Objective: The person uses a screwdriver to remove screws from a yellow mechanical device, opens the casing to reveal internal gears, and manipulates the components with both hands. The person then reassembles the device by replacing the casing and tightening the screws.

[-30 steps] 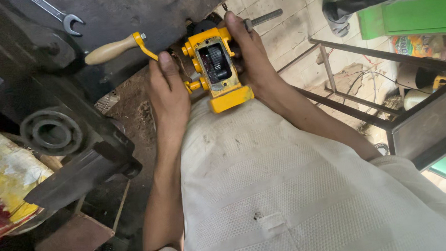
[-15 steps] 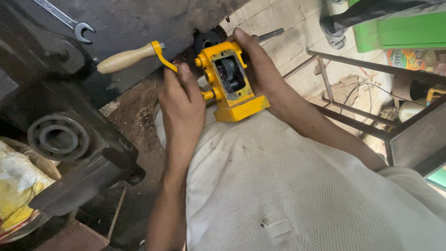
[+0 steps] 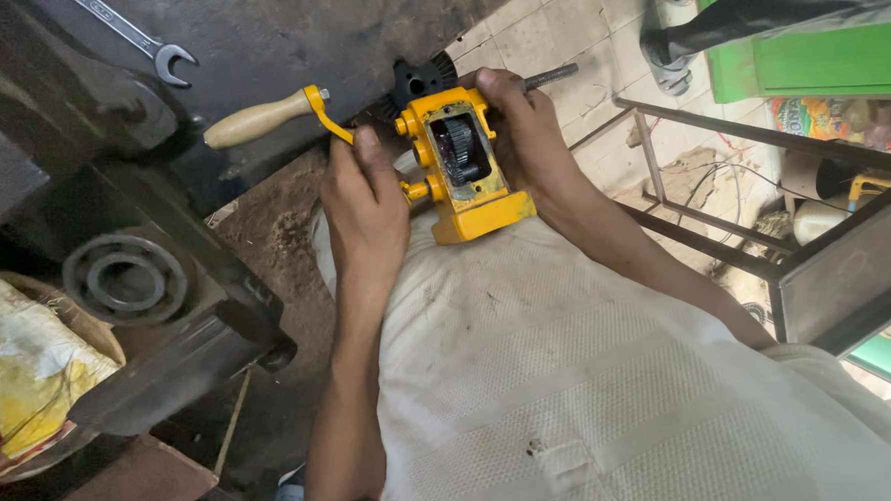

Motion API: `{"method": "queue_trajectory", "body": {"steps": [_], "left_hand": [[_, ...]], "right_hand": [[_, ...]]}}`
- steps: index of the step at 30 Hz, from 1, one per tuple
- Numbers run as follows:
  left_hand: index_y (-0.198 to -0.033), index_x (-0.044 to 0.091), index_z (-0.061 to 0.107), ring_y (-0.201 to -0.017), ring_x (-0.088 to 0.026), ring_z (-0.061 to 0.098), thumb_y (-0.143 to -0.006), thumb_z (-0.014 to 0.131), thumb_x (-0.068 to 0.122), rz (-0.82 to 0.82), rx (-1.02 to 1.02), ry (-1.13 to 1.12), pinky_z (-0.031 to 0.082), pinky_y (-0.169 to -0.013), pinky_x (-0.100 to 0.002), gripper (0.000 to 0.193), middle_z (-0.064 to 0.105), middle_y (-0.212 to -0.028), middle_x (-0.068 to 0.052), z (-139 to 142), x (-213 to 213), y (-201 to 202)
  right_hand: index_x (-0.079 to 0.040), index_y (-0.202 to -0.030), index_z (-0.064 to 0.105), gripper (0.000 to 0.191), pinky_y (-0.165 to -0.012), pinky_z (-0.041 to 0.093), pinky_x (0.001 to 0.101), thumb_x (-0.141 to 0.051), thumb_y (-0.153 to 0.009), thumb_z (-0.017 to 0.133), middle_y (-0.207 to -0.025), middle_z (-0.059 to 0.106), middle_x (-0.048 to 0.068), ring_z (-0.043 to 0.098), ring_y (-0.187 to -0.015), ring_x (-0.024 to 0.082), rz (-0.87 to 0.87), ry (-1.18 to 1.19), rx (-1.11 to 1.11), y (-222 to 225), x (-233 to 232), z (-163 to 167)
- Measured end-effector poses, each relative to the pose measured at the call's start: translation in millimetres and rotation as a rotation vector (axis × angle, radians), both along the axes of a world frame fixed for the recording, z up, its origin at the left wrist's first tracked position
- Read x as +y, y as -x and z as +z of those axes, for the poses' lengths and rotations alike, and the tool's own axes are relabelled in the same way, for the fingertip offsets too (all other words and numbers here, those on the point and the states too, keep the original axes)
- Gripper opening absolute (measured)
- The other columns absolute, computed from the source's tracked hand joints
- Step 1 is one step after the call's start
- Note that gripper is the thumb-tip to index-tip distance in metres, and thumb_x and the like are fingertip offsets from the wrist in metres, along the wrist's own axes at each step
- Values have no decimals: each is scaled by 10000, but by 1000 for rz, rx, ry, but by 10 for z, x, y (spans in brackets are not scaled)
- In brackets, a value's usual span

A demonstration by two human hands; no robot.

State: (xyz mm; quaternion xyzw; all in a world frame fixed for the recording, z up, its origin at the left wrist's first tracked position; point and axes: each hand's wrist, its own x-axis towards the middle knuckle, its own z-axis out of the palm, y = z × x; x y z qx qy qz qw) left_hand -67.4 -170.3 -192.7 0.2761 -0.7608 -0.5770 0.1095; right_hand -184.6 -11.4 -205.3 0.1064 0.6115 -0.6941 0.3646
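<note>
The yellow hand drill [image 3: 462, 170] rests on the person's lap, on the white cloth [image 3: 591, 374] that covers the legs, nose end pointing away from the body. Its side is open: dark gear teeth show in the window of the housing, and a black gear [image 3: 420, 78] sits at the far end.

Left hand [image 3: 363, 199]: fingers curled against the left side of the drill, just below the yellow crank arm; the wooden crank handle [image 3: 257, 118] sticks out to the left of the drill, untouched. Right hand [image 3: 520, 127]: fingers wrapped over the top right of the housing, pressed together, steadying it. A thin dark rod [image 3: 551, 76] pokes out past the right hand; what it joins to is hidden.

Progress, as a judgement: the housing is open and the gears are exposed, so the drill is mid-inspection or mid-assembly. No cover plate is visible, and closing it is still left.

Surroundings, relative to the drill: dark heavy metal desk [image 3: 286, 37] above, with an open-ended spanner [image 3: 141, 38] lying on it, upper left. A round metal ring [image 3: 124, 280] sits on dark machinery, lower left. A metal frame rack [image 3: 765, 237] stands right. Pale tiled floor [image 3: 566, 25] lies above right, with a green box [image 3: 818, 54] beyond.
</note>
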Motion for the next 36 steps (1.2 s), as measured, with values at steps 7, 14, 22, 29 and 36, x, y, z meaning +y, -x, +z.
{"method": "queue_trajectory", "body": {"steps": [7, 14, 22, 29, 36], "left_hand": [[-1073, -17, 581, -676, -242, 625, -1121, 417, 326, -5, -123, -131, 476, -634, -418, 383, 611, -757, -145, -35, -32, -6], [-1168, 14, 618, -840, -141, 632, -1094, 524, 355, 48, -54, -250, 537, -756, -323, 362, 681, -944, -81, -168, -29, 0], [-1143, 41, 631, -762, -144, 552, -1109, 515, 398, 38, -138, -294, 495, -691, -350, 377, 615, -880, -62, -56, -51, -10], [-1123, 43, 618, -815, -110, 653, -1119, 491, 400, -47, -85, -181, 545, -714, -322, 379, 676, -895, -32, 73, -60, -67], [-1108, 16, 607, -775, -220, 631, -1130, 475, 361, -65, -124, -125, 510, -711, -396, 370, 654, -863, -146, 63, -104, -61]], "right_hand": [[6, -1173, 607, 575, -905, 621, 410, -543, -1066, 475, -1059, 657, 120, 681, -999, 225, -50, 286, -116, 90, 69, -57], [-16, -1129, 636, 542, -809, 653, 422, -507, -1050, 421, -1045, 665, 105, 692, -997, 206, -67, 210, -110, 167, 37, -115], [5, -1054, 660, 437, -760, 594, 388, -369, -1046, 433, -935, 644, 84, 649, -904, 193, -83, 296, -85, 157, 28, -69], [11, -929, 602, 365, -805, 504, 315, -293, -1029, 427, -858, 593, 89, 560, -825, 175, -192, 395, -91, 173, -72, -20], [-18, -884, 578, 370, -731, 473, 323, -317, -1001, 394, -825, 560, 78, 551, -791, 188, -182, 314, -61, 165, -93, 46]]}}
